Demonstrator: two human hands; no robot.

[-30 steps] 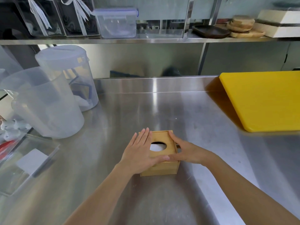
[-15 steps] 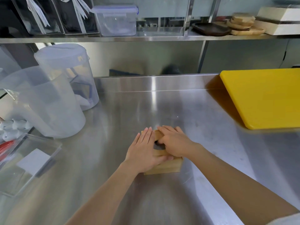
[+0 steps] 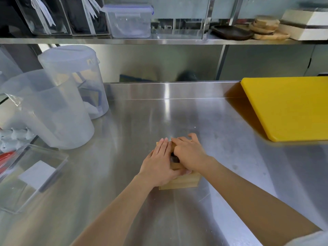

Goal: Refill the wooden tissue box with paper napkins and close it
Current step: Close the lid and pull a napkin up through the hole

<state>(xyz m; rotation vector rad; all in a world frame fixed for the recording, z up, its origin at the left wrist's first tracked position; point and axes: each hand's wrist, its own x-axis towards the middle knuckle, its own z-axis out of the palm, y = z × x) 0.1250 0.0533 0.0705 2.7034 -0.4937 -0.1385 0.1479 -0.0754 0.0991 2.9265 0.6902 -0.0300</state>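
The wooden tissue box (image 3: pixel 182 182) stands on the steel counter (image 3: pixel 124 174), near its middle. Both hands cover most of its top, so only the front wall and a sliver of the lid show. My left hand (image 3: pixel 159 164) lies flat on the left part of the lid, fingers together and pointing away, thumb wrapped over the front edge. My right hand (image 3: pixel 189 154) rests palm down over the right part and over the oval opening, which is mostly hidden. No napkin is visible.
Two translucent plastic jugs (image 3: pixel 51 110) stand at the left, with a clear acrylic tray (image 3: pixel 30 176) in front of them. A yellow cutting board (image 3: pixel 291 107) lies at the right. A shelf (image 3: pixel 159 40) above holds containers and wooden plates.
My right hand moved from the box's right side onto the lid and now covers the oval opening, where white paper showed earlier. My left hand stayed on the box.
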